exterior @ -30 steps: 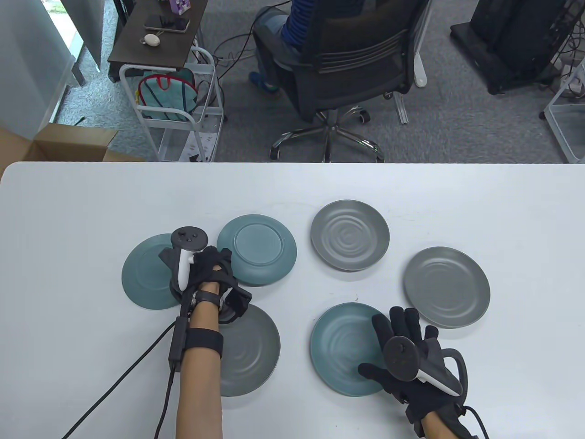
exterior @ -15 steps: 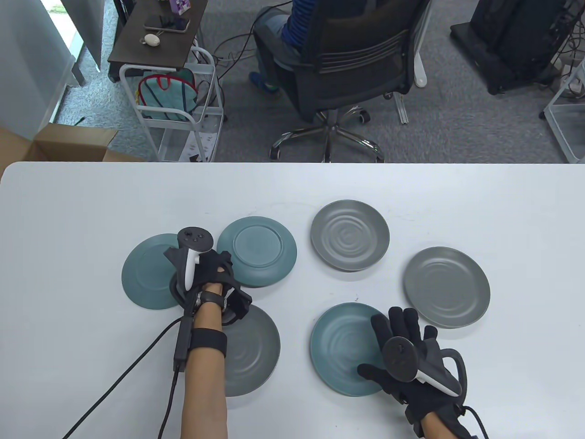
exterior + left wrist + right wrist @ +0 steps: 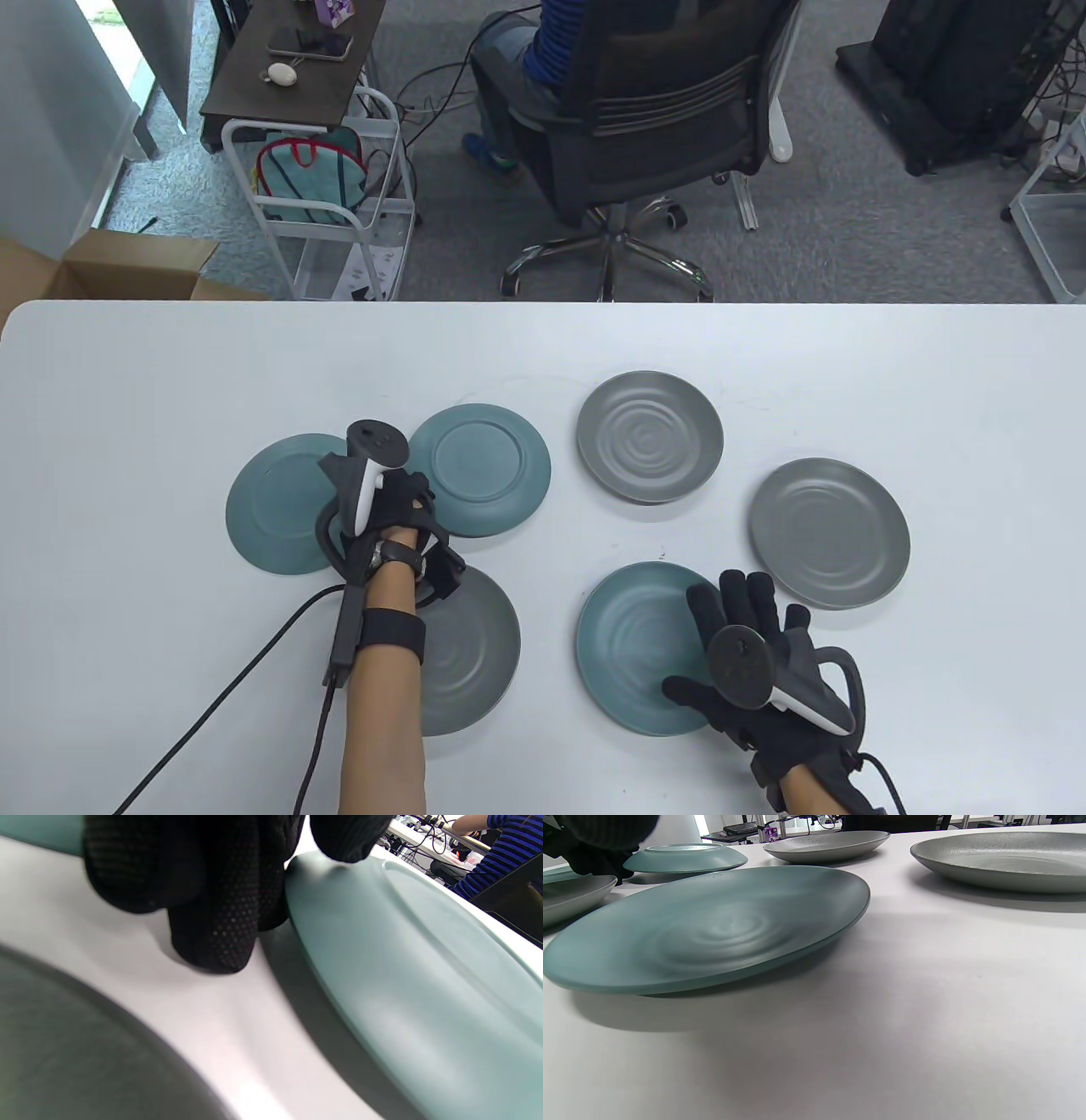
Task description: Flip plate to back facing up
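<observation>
The teal plate (image 3: pixel 479 467) lay back-up, its foot ring showing, toward the left of the white table (image 3: pixel 170 373). In the left wrist view its near rim (image 3: pixel 297 899) stood just beside the gloved fingertips (image 3: pixel 212 925), which hung curled over the bare table surface; one fingertip sat above the rim, and I could not tell whether any of them touched it. The left hand (image 3: pixel 394 509) held nothing that the views showed.

A second teal plate (image 3: pixel 284 505) lay just left of that hand, its rim partly hidden under the tracker. A dark grey plate (image 3: pixel 467 654) lay nearer the table's bottom edge, under the left wrist and forearm. These three sat close together, with only a narrow strip of table between them where the fingers hung.

On the right side a teal plate face-up (image 3: pixel 636 649) lay under the right hand (image 3: pixel 747 645), whose fingers were spread flat over the plate's right part, the thumb on its near rim; the hand rested there without gripping. In the right wrist view this plate (image 3: pixel 712 925) looked tilted, its near edge off the table with a shadow beneath. Two grey plates, one far (image 3: pixel 649 437) and one right (image 3: pixel 827 535), lay face-up and apart from each other. Open table stretched beyond the plates to the far edge and out to both sides
</observation>
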